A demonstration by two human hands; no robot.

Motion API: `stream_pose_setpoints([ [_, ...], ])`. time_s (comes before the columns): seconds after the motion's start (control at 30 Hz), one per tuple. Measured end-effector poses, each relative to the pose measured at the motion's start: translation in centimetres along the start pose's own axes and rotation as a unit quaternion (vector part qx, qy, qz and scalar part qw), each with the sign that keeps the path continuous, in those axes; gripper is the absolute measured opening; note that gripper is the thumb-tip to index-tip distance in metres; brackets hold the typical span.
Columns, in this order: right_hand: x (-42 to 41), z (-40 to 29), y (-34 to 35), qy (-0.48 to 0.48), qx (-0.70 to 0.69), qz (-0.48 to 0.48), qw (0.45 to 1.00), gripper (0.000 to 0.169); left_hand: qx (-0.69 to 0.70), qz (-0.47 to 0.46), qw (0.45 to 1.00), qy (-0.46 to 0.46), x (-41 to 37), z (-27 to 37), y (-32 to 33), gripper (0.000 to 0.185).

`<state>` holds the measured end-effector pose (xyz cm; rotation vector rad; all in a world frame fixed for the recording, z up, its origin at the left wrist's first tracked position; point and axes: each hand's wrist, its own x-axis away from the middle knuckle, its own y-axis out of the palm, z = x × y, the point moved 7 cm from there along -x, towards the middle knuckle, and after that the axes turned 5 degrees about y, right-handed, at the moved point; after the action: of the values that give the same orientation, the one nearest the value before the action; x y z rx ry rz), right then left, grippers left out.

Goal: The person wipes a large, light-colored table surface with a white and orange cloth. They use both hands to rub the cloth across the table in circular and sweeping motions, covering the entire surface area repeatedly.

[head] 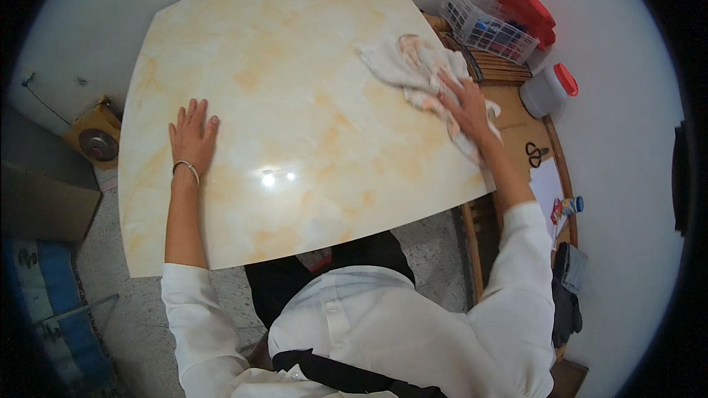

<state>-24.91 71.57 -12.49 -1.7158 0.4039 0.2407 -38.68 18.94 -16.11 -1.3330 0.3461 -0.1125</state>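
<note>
A glossy table top [265,94] with a cream and yellow marbled pattern spreads out in front of me. My left hand [192,141] lies flat on its left side, fingers a little apart, with nothing in it; a bracelet circles the wrist. Over at the right edge, my right hand [467,108] presses on a crumpled white cloth [392,63] with peach-coloured patches. Part of the cloth hangs past the table's edge, and its outline is slightly blurred. The palm hides some of the fabric.
Along the right wall, a wooden bench holds a white plastic basket [492,27], a red bag [525,5], a red-lidded plastic jar [547,91], scissors [535,153], white paper [545,188] and dark gloves [565,309]. A yellow box [94,138] stands left of the table.
</note>
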Motion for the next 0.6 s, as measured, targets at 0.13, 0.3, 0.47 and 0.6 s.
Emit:
stream_pose_setpoints([
  [0.13,9.8,-8.9,-2.5,-0.057,-0.012,0.009,0.998,0.052,-0.017,-0.009,1.0,-0.013,0.1,0.3,0.0,0.055],
  [0.3,12.2,-25.3,-2.2,-0.23,-0.138,-0.055,0.962,0.056,-0.008,-0.008,1.0,-0.012,0.4,-0.2,0.0,0.055],
  [0.47,4.1,-26.9,3.2,-0.272,-0.153,-0.032,0.949,0.051,0.014,-0.005,1.0,0.001,0.3,-0.4,-0.3,0.054],
  [0.6,-5.1,-16.1,5.9,-0.116,-0.069,0.05,0.99,0.048,0.026,-0.002,1.0,-0.001,0.2,0.1,-0.8,0.054],
])
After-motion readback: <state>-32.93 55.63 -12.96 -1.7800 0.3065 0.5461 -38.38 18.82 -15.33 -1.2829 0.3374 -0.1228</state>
